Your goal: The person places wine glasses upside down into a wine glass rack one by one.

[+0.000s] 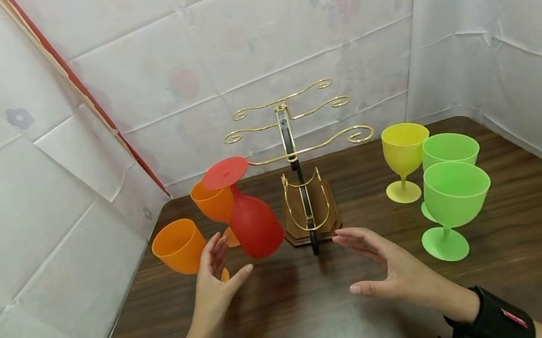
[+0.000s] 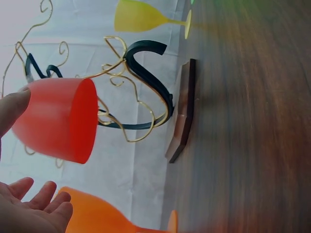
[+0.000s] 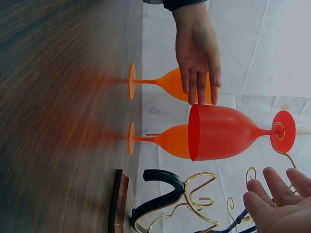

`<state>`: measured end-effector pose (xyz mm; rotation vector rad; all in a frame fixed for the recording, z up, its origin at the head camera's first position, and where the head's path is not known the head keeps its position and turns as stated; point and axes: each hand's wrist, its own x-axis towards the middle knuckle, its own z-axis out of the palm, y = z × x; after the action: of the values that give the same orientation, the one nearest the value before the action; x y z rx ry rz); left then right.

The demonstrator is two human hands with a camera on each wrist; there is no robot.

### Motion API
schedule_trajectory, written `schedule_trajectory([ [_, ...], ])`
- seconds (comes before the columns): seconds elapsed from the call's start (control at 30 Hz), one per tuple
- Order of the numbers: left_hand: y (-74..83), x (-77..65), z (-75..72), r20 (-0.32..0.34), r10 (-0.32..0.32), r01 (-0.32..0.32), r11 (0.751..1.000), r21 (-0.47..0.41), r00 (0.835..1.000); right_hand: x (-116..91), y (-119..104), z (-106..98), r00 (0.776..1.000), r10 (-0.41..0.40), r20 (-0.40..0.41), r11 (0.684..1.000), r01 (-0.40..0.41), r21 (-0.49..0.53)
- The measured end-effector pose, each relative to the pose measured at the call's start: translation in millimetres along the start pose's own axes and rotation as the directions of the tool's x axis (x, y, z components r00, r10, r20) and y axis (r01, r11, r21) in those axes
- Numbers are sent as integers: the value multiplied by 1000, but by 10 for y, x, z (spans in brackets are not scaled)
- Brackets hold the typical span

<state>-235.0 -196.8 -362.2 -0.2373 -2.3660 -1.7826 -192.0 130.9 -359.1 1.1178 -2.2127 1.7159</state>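
Likely the first trouble spot is at your far left, where the front orange cup [image 1: 178,248] and the rear orange cup [image 1: 214,203] stand upright just beside your left hand [image 1: 216,288]; a careless sweep of your knuckles could topple either one. That hand holds nothing, its fingers loosely spread beneath and beside the red cup [image 1: 257,226], and you cannot tell from these views whether a fingertip touches it. The red cup hangs upside down and tilted, its foot caught in the left curl of the front gold arm [image 1: 321,146]. Because only that curl appears to carry it, a bump from below could work the stem loose and drop the cup onto the table [image 1: 326,328]. Its weight also sits left of the post on the rack [image 1: 305,199], so a hard knock there might swing or tip the whole stand. Your right hand [image 1: 400,274] is spread and gripping nothing, just in front of the rack; drifting forward, it could jog the frame. Farther right, the yellow cup [image 1: 405,148], rear green cup [image 1: 449,146] and front green cup [image 1: 456,194] cluster closely, so one elbow brush could set several falling together.
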Motion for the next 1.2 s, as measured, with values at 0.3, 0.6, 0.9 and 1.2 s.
schedule_trajectory([
  [0.3,115,-168,-166,-79,75,-69,994,81,994,-10,29,6,1000,19,5,1000,-19,5],
  [0.6,199,-309,-516,-239,191,-167,979,115,952,-28,36,-18,999,40,-1,999,-40,9],
  [0.9,78,-287,-734,-401,60,-58,998,18,914,-31,62,-12,999,32,-8,999,-32,8],
  [1.2,-163,-69,-835,-409,-36,36,999,-6,912,-63,67,7,999,54,1,998,-54,13],
])
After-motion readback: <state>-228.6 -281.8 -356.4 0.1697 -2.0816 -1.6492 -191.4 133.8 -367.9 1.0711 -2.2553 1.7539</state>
